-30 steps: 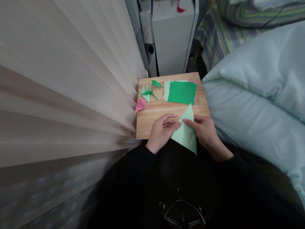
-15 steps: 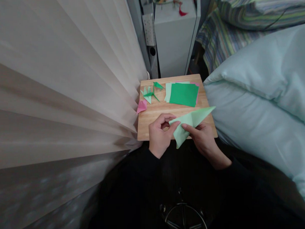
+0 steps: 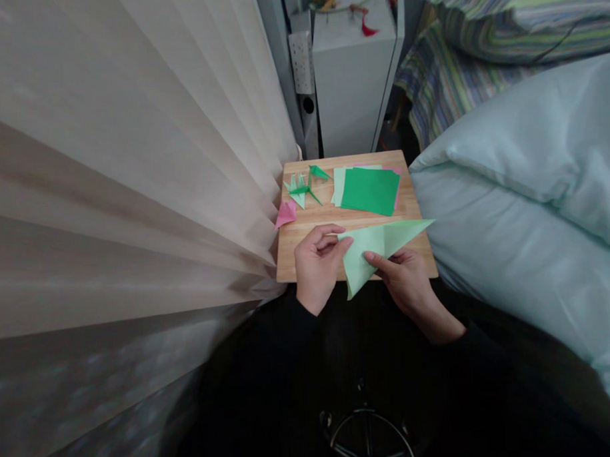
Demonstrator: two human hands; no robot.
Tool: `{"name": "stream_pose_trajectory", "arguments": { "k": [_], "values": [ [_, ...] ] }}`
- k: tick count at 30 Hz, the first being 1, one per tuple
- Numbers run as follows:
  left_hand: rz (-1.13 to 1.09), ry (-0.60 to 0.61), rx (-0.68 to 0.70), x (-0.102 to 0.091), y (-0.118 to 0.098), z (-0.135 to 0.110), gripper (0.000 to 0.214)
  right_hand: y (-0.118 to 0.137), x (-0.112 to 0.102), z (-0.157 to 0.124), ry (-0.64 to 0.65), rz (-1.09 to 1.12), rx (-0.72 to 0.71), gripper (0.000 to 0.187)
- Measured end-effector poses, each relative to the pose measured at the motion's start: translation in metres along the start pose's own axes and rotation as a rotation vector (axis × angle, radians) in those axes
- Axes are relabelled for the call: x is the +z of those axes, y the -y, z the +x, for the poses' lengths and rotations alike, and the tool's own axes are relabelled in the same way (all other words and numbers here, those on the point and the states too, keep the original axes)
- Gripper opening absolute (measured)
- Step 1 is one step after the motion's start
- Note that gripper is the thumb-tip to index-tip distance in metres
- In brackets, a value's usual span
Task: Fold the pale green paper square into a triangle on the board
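The pale green paper folded into a long triangle [image 3: 373,249] lies over the near edge of the small light wooden tabletop [image 3: 309,223], its tip pointing to 3 o'clock. At its 9 o'clock the left hand [image 3: 316,265] pinches the corner with closed fingers. At 5 o'clock the right hand [image 3: 407,281] grips the lower edge. A dark green square sheet [image 3: 370,190] lies at 12 o'clock, small green folded paper figures [image 3: 302,187] at 11, and a pink folded scrap [image 3: 286,213] at 10.

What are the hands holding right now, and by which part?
Both hold the light green paper triangle: the left hand pinches its left corner, and the right hand grips its lower edge near the middle.
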State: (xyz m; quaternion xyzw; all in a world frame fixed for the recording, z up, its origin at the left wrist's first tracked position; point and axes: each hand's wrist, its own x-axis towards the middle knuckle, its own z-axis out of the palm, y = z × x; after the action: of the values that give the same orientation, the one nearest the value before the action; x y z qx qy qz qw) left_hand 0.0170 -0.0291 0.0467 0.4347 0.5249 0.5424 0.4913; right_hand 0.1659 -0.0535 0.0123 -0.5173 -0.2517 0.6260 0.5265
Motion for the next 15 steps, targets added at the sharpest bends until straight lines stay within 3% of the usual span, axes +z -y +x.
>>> {"name": "stream_pose_trajectory", "arguments": {
  "k": [15],
  "values": [
    [-0.007, -0.003, -0.015, -0.0023, -0.0004, 0.0027, 0.022, -0.0028, -0.0009, -0.0003, 0.032, 0.045, 0.057, 0.036]
  ]
}}
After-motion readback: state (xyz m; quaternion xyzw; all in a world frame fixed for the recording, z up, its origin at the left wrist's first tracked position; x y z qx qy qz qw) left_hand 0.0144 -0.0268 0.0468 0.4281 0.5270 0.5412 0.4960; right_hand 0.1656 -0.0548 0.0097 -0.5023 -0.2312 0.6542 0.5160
